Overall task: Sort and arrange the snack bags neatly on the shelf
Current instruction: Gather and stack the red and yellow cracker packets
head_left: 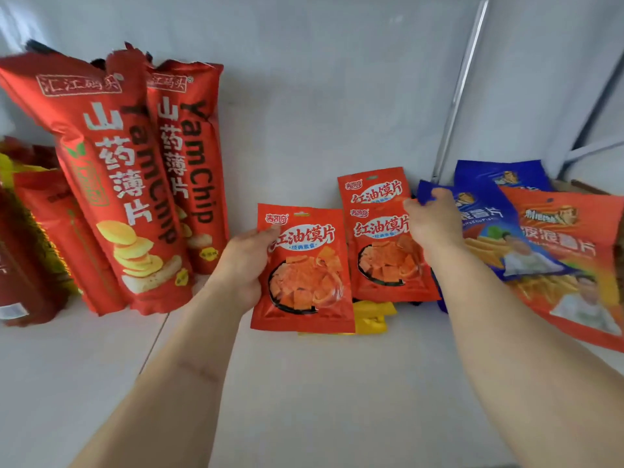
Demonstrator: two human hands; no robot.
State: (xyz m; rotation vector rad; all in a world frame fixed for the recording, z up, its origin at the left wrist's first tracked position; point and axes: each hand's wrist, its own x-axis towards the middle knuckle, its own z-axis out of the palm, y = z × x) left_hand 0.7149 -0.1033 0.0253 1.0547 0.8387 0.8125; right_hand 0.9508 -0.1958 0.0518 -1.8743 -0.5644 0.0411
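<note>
My left hand grips a small red snack bag by its left edge and holds it upright above the white shelf. Just right of it stand two more small red bags, one behind the other. My right hand holds the top corner of a blue chip bag behind them, and its thumb touches the front red bag's top right edge. Two tall red yam chip bags lean against the back wall on the left. Yellow bags lie flat under the small red ones.
An orange chip bag lies tilted at the right, over the blue bags. Dark red and yellow bags crowd the far left. A metal shelf post rises at the back right. White shelf surface stretches in front.
</note>
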